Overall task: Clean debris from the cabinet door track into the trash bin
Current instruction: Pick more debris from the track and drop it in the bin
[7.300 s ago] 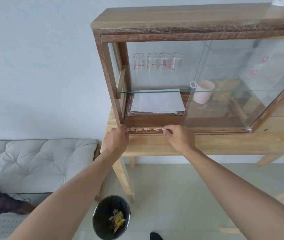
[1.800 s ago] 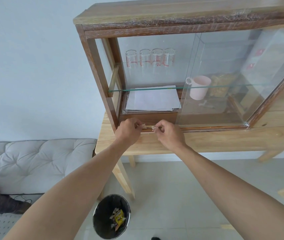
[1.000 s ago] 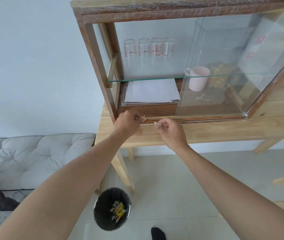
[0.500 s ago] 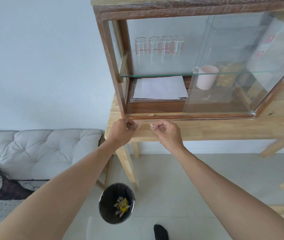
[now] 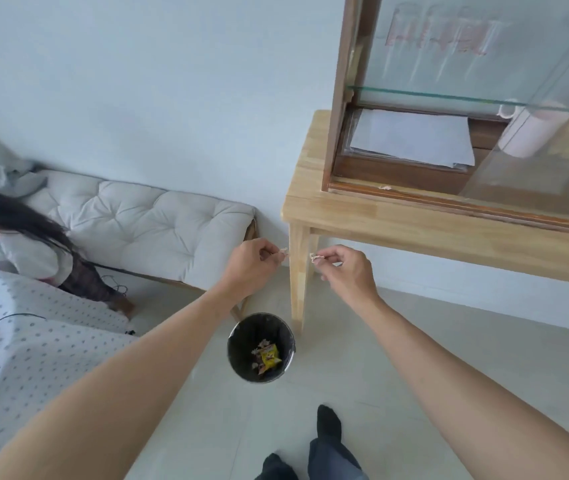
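Observation:
My left hand (image 5: 249, 267) pinches a small pale bit of debris (image 5: 283, 251) between its fingertips. My right hand (image 5: 345, 271) pinches another scrap of debris (image 5: 314, 258) the same way. Both hands hang in the air below the table edge, above and slightly beyond the black trash bin (image 5: 234, 355) on the floor, which holds wrappers and scraps. On the wooden table stands the glass cabinet, its door track (image 5: 449, 199) along the bottom front. One small crumb (image 5: 385, 187) lies on the track near its left end.
The wooden table (image 5: 414, 223) has a leg (image 5: 298, 282) right beside the bin. A cushioned bench (image 5: 144, 223) lines the wall at left, with a person sitting at its end (image 5: 16, 237). Inside the cabinet are papers (image 5: 411, 140), a pink mug (image 5: 529, 129) and glasses.
Both hands have come away from the track and dropped below the table edge, each with debris. The camera has tilted down and left toward the bin.

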Available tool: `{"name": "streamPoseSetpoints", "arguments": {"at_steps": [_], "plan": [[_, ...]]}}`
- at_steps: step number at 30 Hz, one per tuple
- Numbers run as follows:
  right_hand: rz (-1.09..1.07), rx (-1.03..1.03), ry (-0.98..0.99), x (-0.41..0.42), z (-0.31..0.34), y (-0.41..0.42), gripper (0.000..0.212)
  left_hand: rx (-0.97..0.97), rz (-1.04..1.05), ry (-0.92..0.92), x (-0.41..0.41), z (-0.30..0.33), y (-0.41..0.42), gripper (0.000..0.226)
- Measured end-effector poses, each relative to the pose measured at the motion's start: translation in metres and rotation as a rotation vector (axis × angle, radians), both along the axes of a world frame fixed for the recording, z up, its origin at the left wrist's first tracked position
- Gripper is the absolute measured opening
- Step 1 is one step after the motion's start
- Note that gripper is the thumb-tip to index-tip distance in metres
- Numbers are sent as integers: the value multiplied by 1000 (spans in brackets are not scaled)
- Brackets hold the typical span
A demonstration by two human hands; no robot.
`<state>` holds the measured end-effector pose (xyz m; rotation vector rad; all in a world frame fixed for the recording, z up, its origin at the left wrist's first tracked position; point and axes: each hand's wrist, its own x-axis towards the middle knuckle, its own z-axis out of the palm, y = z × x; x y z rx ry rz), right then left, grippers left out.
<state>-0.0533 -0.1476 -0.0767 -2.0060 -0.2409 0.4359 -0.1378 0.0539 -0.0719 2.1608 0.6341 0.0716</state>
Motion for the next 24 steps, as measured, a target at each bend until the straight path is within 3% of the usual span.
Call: {"name": "streamPoseSetpoints", "arguments": {"at_steps": [16,24], "plan": [[380,-372,232,-43,-205,76,8,-203,351,386,-101,-210,23,16],[520,-469,248,-39,-294,108,4,-180,522,459,-95,-306,36,23]]}}
